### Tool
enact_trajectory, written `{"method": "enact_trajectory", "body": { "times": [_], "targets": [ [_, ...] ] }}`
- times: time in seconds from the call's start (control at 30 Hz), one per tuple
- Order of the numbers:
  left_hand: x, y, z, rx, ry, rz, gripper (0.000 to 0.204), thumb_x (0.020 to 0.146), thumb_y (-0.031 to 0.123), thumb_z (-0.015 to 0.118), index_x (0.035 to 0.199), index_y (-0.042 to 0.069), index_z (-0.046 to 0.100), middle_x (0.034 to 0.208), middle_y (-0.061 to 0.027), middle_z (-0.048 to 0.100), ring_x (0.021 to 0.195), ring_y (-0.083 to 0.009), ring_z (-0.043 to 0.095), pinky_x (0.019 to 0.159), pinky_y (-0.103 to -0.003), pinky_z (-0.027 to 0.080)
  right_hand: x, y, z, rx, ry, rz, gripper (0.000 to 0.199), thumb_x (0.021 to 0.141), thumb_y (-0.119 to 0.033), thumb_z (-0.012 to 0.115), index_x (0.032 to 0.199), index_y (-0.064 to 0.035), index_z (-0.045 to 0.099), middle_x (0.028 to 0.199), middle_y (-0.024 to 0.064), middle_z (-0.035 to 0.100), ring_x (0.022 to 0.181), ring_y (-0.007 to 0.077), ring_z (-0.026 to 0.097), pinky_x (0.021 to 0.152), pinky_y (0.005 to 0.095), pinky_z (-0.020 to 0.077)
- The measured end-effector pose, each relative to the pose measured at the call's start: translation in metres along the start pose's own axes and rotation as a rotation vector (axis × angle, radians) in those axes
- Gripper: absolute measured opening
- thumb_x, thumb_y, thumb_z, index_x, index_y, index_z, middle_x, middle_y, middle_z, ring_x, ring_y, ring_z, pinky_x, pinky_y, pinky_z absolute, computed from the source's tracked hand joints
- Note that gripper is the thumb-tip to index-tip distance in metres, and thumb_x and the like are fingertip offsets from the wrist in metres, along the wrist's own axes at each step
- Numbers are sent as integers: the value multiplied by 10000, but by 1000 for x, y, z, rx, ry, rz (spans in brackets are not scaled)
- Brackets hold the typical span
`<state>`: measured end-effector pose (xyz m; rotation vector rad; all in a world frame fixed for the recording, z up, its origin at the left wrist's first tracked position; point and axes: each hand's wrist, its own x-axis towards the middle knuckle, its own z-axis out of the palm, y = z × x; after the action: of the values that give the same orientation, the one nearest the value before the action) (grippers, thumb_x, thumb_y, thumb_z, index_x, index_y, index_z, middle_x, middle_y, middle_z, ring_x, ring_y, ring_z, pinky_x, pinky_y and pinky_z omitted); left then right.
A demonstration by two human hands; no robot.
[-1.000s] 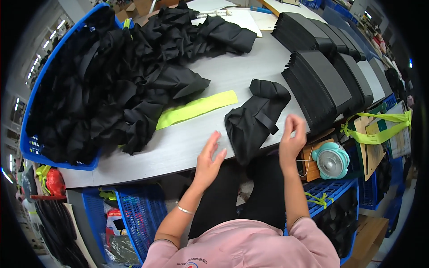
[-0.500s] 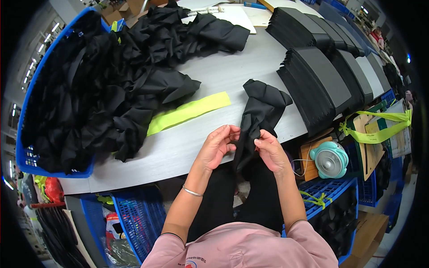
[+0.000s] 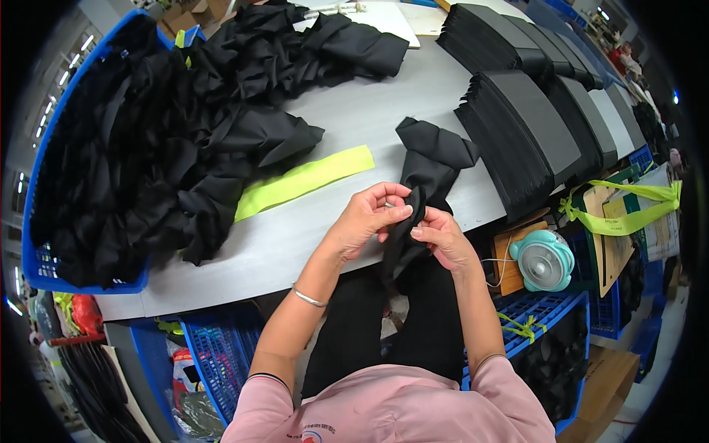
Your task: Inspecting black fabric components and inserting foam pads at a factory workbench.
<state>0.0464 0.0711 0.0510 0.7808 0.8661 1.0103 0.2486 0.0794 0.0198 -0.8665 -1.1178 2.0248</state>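
Note:
A black fabric piece (image 3: 436,151) lies crumpled over the table's near edge, its lower end hanging above my lap. My left hand (image 3: 373,218) pinches a fold of it between thumb and fingers. Close beside, my right hand (image 3: 443,238) grips the same cloth, thumb on top and fingers curled under. The fingertips of both hands almost meet at the raised fold. A yellow-green strip (image 3: 306,181) lies flat on the table left of the cloth, partly under a heap of black fabric (image 3: 162,148).
The heap fills a blue basket (image 3: 33,199) and spills onto the white table (image 3: 221,277). Stacks of black-grey panels (image 3: 524,133) stand at the right. A teal fan (image 3: 543,260) sits below them, near a blue crate (image 3: 569,310). Another blue basket (image 3: 225,362) stands at lower left.
My left hand has moved up and right onto the cloth and now pinches a raised fold. My right hand has shifted slightly and still grips the cloth.

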Motion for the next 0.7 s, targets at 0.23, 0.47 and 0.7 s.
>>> {"method": "enact_trajectory", "body": {
  "times": [0.23,0.47,0.7],
  "targets": [
    [-30,15,-22,242,-69,69,260,781,17,791,982,79,637,858,43,576,730,-44,532,631,-193,434,13,-13,31,-174,-103,17,164,850,-35,703,1012,-39,678,883,-30,657,775,43,588,685,197,467],
    [-53,-19,-32,752,623,647,138,794,-67,698,792,9,582,812,-11,565,697,-82,532,612,-226,432,13,9,41,-899,609,-414,105,869,-99,641,938,-32,598,593,97,577,513,186,579,518,356,419],
    [-55,-46,-16,345,697,499,229,882,23,696,1050,14,540,789,-8,578,635,-46,501,572,-202,416,-4,20,36,-514,574,-203,184,982,-164,570,1058,0,606,689,35,576,484,104,554,483,226,420]
  ]
}}
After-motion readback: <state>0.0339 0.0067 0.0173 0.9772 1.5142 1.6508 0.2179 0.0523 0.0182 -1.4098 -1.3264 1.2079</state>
